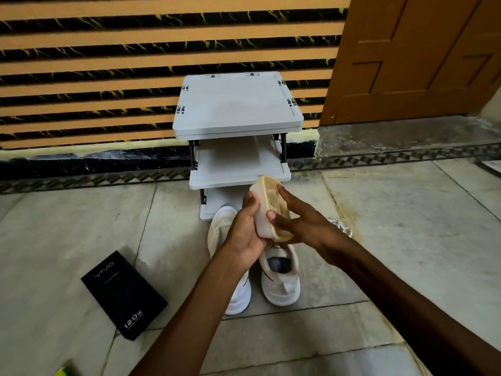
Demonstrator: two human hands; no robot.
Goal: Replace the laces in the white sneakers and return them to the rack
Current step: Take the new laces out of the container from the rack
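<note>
- Both my hands are up over the sneakers, holding a small beige plastic container [271, 210]. Left hand [245, 226] is wrapped round its lower side, right hand [295, 221] pinches the lidded face, thumb on the rim near the bottom and fingers up by the top.
- White sneakers sit on the floor [81, 226] just in front of the rack [238, 112]. Right shoe [280, 278] is in clear view, opening up, and I see no lace in it. Left shoe [230, 267] is mostly under my left forearm, so I can't tell if it's laced.
- Something white and tangled [340, 226] lies on the floor just past my right wrist. Could be a lace, too hidden to say.
- Risk: the container is held directly above the shoes. If the lid pops suddenly, the contents could spill into the open shoe or across the floor.
- Risk: my grip is on smooth plastic and tilted. A slip drops it onto the shoes.
- Risk: can't see what's inside, so it may not hold laces at all and the step is wasted.
- Risk: the loose white bundle is near my arm, easy to drag or kick away.
- Risk: the black box [123, 291] on the floor to my left is well apart, no issue unless I shuffle that way.
- Rack shelves look bare in the part I can see, so nothing blocks the return.
</note>
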